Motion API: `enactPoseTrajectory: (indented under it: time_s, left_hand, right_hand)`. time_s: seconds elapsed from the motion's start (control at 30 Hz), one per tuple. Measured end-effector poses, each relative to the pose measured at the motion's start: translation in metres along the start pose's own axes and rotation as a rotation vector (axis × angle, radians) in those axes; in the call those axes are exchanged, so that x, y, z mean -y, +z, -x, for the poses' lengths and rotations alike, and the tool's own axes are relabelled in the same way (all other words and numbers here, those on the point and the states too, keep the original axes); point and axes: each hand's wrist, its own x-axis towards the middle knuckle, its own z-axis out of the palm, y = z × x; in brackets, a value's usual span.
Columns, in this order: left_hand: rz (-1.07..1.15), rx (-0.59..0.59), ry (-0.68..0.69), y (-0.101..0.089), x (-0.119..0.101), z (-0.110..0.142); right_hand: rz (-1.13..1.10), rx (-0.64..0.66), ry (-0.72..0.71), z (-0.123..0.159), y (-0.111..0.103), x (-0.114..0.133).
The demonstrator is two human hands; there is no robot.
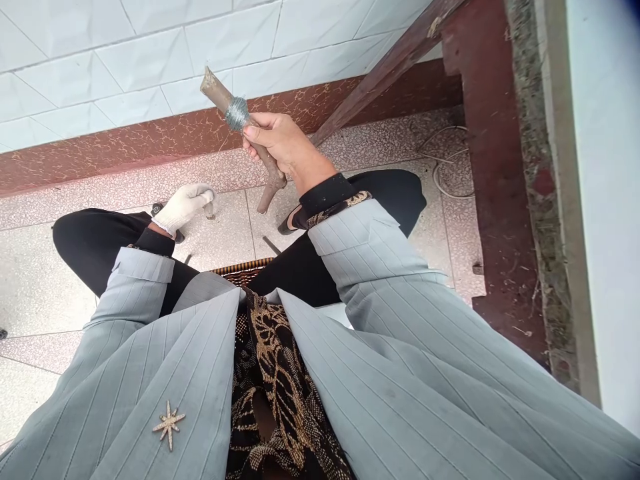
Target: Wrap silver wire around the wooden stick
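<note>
My right hand (pixel 273 140) is wrapped around a forked wooden stick (pixel 271 172), holding it up at a slant before the tiled wall. Thin grey-green wire (pixel 237 113) is wound in a thick band round the stick, just beyond my fingertips. From this coil a fine strand (pixel 219 155) runs down toward my left hand (pixel 185 205). A white knit glove covers that hand, lower and to the left, above the floor. Its fingers are curled together at the strand's lower end; the exact grip is too small to make out.
Both knees are spread over the terrazzo floor (pixel 220 233), with a woven seat edge (pixel 243 272) between them. White wall tiles (pixel 145 67) rise ahead above a dark red skirting. A red-brown wooden frame (pixel 505 200) stands at right, near a loose pale cable (pixel 445 190).
</note>
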Motion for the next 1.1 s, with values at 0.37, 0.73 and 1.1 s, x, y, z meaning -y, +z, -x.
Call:
enactPoseTrajectory:
  time_s: [0.37,0.73,1.1]
  left_hand:
    - [0.155,0.188,-0.026,0.002,-0.011,0.010]
    - [0.165,0.008,-0.014,-0.009,-0.012,0.012]
    - [0.193,-0.082,0.016,0.001,-0.011,0.005]
  right_hand:
    - [0.832,-0.042,0.014,-0.004,-0.002,-0.010]
    - [1.117,0.681,0.233,0.005,0.003,-0.009]
    - [0.039,0.240,-0.091,0.013,-0.009,0.012]
